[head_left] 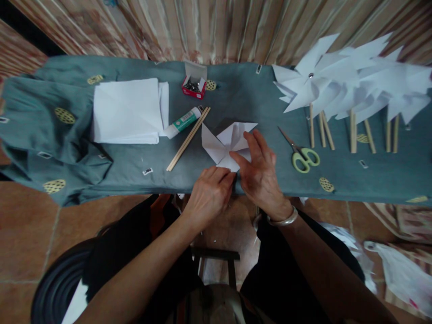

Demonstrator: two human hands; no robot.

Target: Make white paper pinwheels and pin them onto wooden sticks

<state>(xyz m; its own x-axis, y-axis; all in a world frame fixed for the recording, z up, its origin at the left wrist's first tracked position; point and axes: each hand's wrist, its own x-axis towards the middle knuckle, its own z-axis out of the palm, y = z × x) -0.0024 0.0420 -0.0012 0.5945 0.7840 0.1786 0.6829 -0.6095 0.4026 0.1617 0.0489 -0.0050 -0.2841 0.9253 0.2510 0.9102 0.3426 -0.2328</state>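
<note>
A white paper pinwheel with folded blades lies at the middle of the table's near side. My left hand is closed, its curled fingers on the pinwheel's lower edge. The thumb of my right hand presses near the pinwheel's centre while its fingers bend over the right blade. Left of the pinwheel, two or so thin wooden sticks lie slanted beside a green and white glue stick. Green-handled scissors rest to the right of my right hand.
A small red box of metal pins stands open at the back. Stacked white paper is at left. Several finished pinwheels on sticks overlap at right. A green patterned cloth covers the table, before a striped curtain.
</note>
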